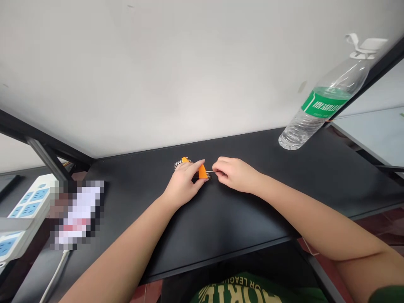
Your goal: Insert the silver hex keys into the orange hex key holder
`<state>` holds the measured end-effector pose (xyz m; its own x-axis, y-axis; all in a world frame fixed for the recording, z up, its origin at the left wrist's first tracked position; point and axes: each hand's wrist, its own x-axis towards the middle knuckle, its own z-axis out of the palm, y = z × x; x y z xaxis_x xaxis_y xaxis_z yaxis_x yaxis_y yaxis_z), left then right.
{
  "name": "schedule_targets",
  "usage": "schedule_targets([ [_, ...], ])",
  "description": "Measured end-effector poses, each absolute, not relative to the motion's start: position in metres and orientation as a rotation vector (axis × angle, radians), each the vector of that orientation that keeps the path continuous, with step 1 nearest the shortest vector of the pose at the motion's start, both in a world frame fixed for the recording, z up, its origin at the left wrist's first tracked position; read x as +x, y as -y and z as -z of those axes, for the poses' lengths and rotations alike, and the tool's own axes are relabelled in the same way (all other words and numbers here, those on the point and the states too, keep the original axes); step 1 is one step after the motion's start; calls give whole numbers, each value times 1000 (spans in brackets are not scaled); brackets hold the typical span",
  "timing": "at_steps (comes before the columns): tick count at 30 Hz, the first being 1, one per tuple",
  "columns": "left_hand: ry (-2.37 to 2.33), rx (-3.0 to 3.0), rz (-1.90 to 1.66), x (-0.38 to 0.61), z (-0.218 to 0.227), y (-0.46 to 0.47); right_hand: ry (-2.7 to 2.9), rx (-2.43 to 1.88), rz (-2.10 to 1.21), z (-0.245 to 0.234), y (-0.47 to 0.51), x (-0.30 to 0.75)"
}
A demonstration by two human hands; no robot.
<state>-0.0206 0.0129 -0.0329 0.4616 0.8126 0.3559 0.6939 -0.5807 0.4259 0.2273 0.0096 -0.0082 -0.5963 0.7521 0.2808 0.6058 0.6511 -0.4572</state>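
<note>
On the black table, a hex key set with an orange holder lies under my left hand. The thumb and fingers of that hand are closed around the holder and cover its middle. Several thin metal ends stick out at its left side, and a few darker ends show at its right. Just to the right, my right hand is closed in a pinch on a thin metal hex key. This key runs straight from the orange holder into the fingers, which hide its far end.
A large clear water bottle with a green label stands at the back right. A phone-like, pixelated object with a white cable lies at the left, near a white power strip. A pale wall rises behind the table.
</note>
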Motion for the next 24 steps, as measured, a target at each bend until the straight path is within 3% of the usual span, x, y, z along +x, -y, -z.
schedule_targets([
  [9, -1249, 2526, -782, -20, 32, -12, 2408, -1021, -374, 12, -10, 229],
  [17, -1227, 2606, -772, -15, 27, -9, 2541, -991, -107, 9, -1, 224],
  [20, -1219, 2637, -729, -12, 23, -7, 2496, -941, -290, 13, 2, 215],
  [24, -1173, 2657, -737, -12, 22, -5, 2159, -981, -832, 19, -1, 206],
])
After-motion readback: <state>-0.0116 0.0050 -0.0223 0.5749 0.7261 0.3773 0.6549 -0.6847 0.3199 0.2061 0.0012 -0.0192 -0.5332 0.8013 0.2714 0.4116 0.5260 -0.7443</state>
